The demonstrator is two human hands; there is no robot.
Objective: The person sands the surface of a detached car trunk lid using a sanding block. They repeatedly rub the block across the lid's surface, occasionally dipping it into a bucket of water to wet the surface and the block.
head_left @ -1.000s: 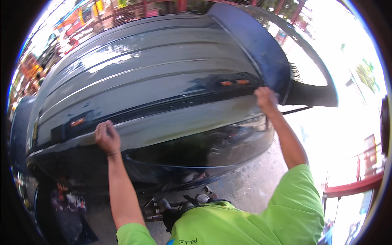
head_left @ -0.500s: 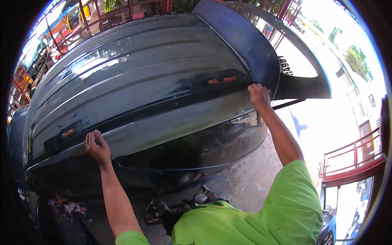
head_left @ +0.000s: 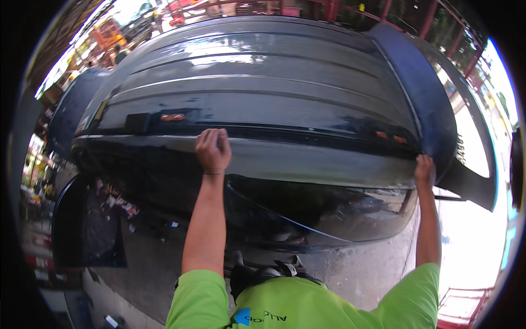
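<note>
A dark grey vehicle roof [head_left: 246, 82] with long raised ribs spreads in front of me. Along its near side runs a black channel [head_left: 296, 136], with a lighter grey edge strip [head_left: 318, 159] below it. My left hand [head_left: 212, 152] is curled closed at this edge, just right of an orange patch [head_left: 172, 117]. Farther right, my right hand [head_left: 424, 171] is closed at the roof's corner, beside the dark blue raised rear panel [head_left: 419, 82]. Something pale shows against its palm. What either hand's fingers hold, if anything, is too small to make out.
Below the roof edge is a dark side window [head_left: 307, 203]. A black curved panel [head_left: 71, 225] stands at left, near scattered litter [head_left: 123, 205] on the concrete floor. The open tailgate frame [head_left: 466, 186] juts out at right. Red posts [head_left: 427, 19] rise behind.
The view has turned, so the vehicle appears shifted and more level. Both hands stay along the same roof edge; the left hand's fingers look more curled. The right hand remains at the rear corner.
</note>
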